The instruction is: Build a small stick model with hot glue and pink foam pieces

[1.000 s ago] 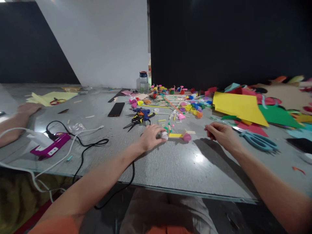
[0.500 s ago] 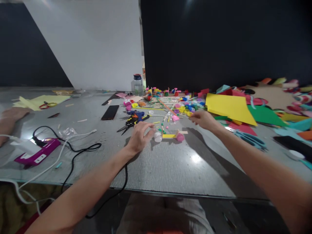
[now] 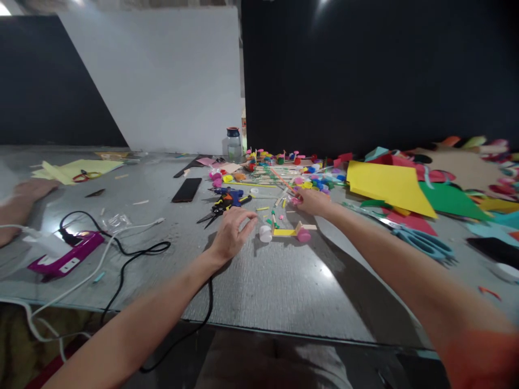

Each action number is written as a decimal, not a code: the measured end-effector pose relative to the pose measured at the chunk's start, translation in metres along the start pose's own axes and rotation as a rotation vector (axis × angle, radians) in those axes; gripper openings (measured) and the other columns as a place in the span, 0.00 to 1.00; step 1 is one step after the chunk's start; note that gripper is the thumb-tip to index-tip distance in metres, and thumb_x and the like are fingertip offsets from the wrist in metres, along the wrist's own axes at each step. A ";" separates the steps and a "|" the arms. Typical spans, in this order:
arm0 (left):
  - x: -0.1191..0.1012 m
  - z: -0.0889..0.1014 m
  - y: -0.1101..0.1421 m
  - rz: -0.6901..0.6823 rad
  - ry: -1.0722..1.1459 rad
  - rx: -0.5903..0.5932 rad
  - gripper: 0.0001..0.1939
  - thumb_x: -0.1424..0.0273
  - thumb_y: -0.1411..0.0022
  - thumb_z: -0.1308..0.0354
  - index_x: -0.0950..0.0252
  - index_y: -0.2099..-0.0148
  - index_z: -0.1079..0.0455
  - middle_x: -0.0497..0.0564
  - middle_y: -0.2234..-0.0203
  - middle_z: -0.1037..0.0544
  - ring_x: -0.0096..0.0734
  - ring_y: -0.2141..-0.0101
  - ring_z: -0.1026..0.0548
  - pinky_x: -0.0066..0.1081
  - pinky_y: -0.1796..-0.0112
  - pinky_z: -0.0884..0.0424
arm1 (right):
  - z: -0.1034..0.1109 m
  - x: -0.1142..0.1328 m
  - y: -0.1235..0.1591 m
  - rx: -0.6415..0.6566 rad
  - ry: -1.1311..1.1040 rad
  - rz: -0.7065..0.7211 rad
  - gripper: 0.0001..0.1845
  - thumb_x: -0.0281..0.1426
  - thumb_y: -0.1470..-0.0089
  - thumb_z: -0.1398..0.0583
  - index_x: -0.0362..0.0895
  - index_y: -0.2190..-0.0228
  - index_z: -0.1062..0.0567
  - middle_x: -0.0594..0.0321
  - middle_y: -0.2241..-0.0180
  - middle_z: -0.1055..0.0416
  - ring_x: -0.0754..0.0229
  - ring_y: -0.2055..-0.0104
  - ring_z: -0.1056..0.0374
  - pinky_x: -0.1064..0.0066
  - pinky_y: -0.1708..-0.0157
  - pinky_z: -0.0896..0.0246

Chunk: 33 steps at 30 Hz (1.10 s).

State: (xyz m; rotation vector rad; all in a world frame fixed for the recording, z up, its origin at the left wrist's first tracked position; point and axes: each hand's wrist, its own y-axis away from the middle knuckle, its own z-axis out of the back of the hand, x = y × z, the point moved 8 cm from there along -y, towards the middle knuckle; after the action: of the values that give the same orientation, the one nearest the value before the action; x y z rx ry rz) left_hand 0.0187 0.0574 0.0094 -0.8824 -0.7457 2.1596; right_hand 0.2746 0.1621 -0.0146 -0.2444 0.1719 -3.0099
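Note:
My left hand (image 3: 234, 233) rests on the table, thumb and fingers apart, holding nothing. Just right of its fingertips stands a small model with a yellow strip (image 3: 284, 233), a white bottle cap (image 3: 265, 233) at one end and a pink bottle cap (image 3: 304, 235) at the other. Thin wooden sticks (image 3: 308, 227) are attached to it. My right hand (image 3: 313, 201) reaches over the model's far side to the heap of small parts. Its fingers are drawn together at a pink piece (image 3: 295, 200); whether they grip it is hidden.
Behind my left hand lie black-and-yellow pliers (image 3: 223, 206), a blue glue gun (image 3: 232, 192) and a phone (image 3: 187, 190). Blue scissors (image 3: 421, 241) and a yellow sheet (image 3: 389, 183) are right. A purple power strip (image 3: 67, 256) with cables and another person's hand (image 3: 34, 189) are left.
My right hand has moved left and inward, from beside the coloured caps to the pink piece. My left hand stays by the model. The view has shifted slightly.

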 end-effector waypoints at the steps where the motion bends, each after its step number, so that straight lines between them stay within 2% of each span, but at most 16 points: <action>1: -0.001 0.001 0.000 -0.004 -0.001 -0.011 0.08 0.68 0.31 0.45 0.65 0.58 0.25 0.53 0.63 0.19 0.38 0.57 0.24 0.40 0.51 0.32 | 0.003 -0.003 0.003 -0.019 -0.015 -0.011 0.16 0.37 0.36 0.38 0.41 0.51 0.26 0.55 0.51 0.26 0.54 0.53 0.28 0.55 0.53 0.29; 4: -0.001 0.006 -0.001 -0.012 -0.005 -0.052 0.08 0.68 0.31 0.45 0.64 0.59 0.26 0.52 0.63 0.19 0.37 0.58 0.24 0.39 0.51 0.32 | 0.022 -0.017 0.018 -0.099 -0.091 -0.052 0.09 0.31 0.38 0.40 0.38 0.60 0.23 0.53 0.61 0.23 0.49 0.56 0.27 0.57 0.55 0.31; 6: 0.000 0.013 -0.001 -0.014 -0.006 -0.095 0.07 0.68 0.31 0.45 0.64 0.59 0.26 0.52 0.62 0.19 0.37 0.58 0.25 0.39 0.50 0.32 | 0.039 -0.031 0.035 -0.154 -0.174 -0.079 0.08 0.29 0.40 0.41 0.38 0.64 0.24 0.51 0.64 0.23 0.48 0.59 0.26 0.60 0.59 0.32; 8: -0.001 0.023 -0.003 -0.028 -0.004 -0.158 0.07 0.69 0.30 0.45 0.64 0.56 0.27 0.53 0.60 0.20 0.36 0.56 0.25 0.39 0.49 0.32 | 0.053 -0.045 0.059 -0.174 -0.279 -0.083 0.09 0.31 0.40 0.43 0.39 0.65 0.24 0.53 0.66 0.22 0.51 0.62 0.25 0.63 0.63 0.32; 11: -0.012 0.042 -0.008 -0.080 0.004 -0.248 0.10 0.69 0.30 0.45 0.64 0.50 0.28 0.55 0.55 0.22 0.38 0.51 0.28 0.41 0.46 0.34 | 0.071 -0.061 0.104 -0.167 -0.473 -0.034 0.14 0.39 0.37 0.46 0.42 0.63 0.26 0.55 0.62 0.22 0.55 0.61 0.24 0.66 0.62 0.29; 12: -0.018 0.047 -0.010 -0.095 0.017 -0.256 0.11 0.69 0.30 0.45 0.64 0.49 0.29 0.55 0.53 0.23 0.38 0.49 0.28 0.41 0.45 0.34 | 0.072 -0.060 0.118 -0.117 -0.683 0.017 0.14 0.41 0.38 0.43 0.42 0.64 0.26 0.55 0.63 0.22 0.55 0.61 0.24 0.66 0.61 0.28; 14: -0.036 0.050 -0.016 -0.109 0.084 -0.195 0.11 0.69 0.31 0.44 0.64 0.48 0.28 0.54 0.54 0.22 0.37 0.50 0.28 0.40 0.46 0.34 | 0.066 -0.043 0.145 0.110 -0.931 0.130 0.15 0.42 0.40 0.38 0.42 0.65 0.25 0.56 0.65 0.22 0.56 0.63 0.24 0.66 0.61 0.28; 16: -0.058 0.039 -0.020 -0.080 0.205 0.006 0.11 0.67 0.32 0.42 0.64 0.49 0.27 0.52 0.57 0.21 0.35 0.53 0.26 0.36 0.48 0.32 | 0.056 -0.015 0.168 0.348 -1.024 0.244 0.14 0.41 0.39 0.38 0.42 0.64 0.24 0.56 0.66 0.21 0.58 0.64 0.25 0.68 0.62 0.29; 17: -0.070 0.029 -0.018 -0.054 0.284 0.149 0.12 0.66 0.32 0.41 0.63 0.49 0.27 0.51 0.58 0.21 0.32 0.56 0.25 0.34 0.52 0.31 | 0.051 0.000 0.176 0.442 -1.047 0.285 0.14 0.41 0.39 0.37 0.41 0.64 0.24 0.56 0.67 0.21 0.59 0.65 0.25 0.69 0.64 0.30; 18: -0.081 0.018 -0.014 -0.004 0.353 0.288 0.13 0.65 0.33 0.40 0.62 0.48 0.26 0.51 0.57 0.20 0.31 0.58 0.24 0.32 0.55 0.30 | 0.046 0.012 0.181 0.503 -1.065 0.299 0.14 0.41 0.39 0.37 0.41 0.63 0.24 0.57 0.67 0.21 0.61 0.66 0.25 0.70 0.65 0.30; 20: -0.098 0.002 -0.004 0.097 0.456 0.466 0.12 0.65 0.32 0.42 0.61 0.49 0.25 0.50 0.58 0.20 0.30 0.59 0.24 0.29 0.61 0.31 | 0.038 0.032 0.185 0.560 -1.091 0.303 0.14 0.41 0.38 0.37 0.41 0.62 0.24 0.59 0.69 0.22 0.63 0.67 0.26 0.73 0.66 0.32; 22: -0.105 -0.008 0.005 0.195 0.542 0.518 0.10 0.66 0.33 0.42 0.62 0.53 0.22 0.50 0.62 0.19 0.29 0.62 0.25 0.29 0.63 0.33 | 0.030 0.045 0.186 0.594 -1.118 0.302 0.15 0.41 0.39 0.37 0.41 0.62 0.25 0.60 0.69 0.22 0.64 0.69 0.26 0.74 0.67 0.32; 26: -0.099 -0.024 0.012 0.375 0.749 0.482 0.09 0.69 0.36 0.42 0.67 0.60 0.22 0.49 0.71 0.22 0.25 0.70 0.28 0.27 0.67 0.34 | 0.021 0.049 0.185 0.623 -1.177 0.294 0.15 0.41 0.40 0.36 0.40 0.62 0.26 0.61 0.72 0.22 0.64 0.71 0.25 0.74 0.70 0.31; 30: -0.092 -0.041 0.014 0.461 0.866 0.474 0.11 0.67 0.37 0.43 0.69 0.61 0.23 0.49 0.74 0.25 0.22 0.76 0.33 0.25 0.74 0.36 | 0.018 0.040 0.182 0.611 -1.229 0.262 0.14 0.39 0.41 0.36 0.41 0.63 0.26 0.61 0.73 0.22 0.64 0.73 0.25 0.75 0.73 0.31; 33: -0.093 -0.049 0.016 0.493 0.948 0.471 0.11 0.66 0.38 0.42 0.69 0.62 0.24 0.50 0.73 0.25 0.23 0.75 0.31 0.24 0.76 0.34 | 0.018 0.036 0.180 0.606 -1.261 0.249 0.14 0.40 0.41 0.36 0.41 0.63 0.26 0.62 0.74 0.22 0.64 0.75 0.25 0.75 0.75 0.31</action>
State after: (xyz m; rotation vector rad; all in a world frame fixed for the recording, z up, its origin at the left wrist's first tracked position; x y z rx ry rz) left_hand 0.1003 -0.0111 0.0023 -1.7182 0.4700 1.8185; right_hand 0.2615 -0.0218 -0.0134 -1.7022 -0.7157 -1.9863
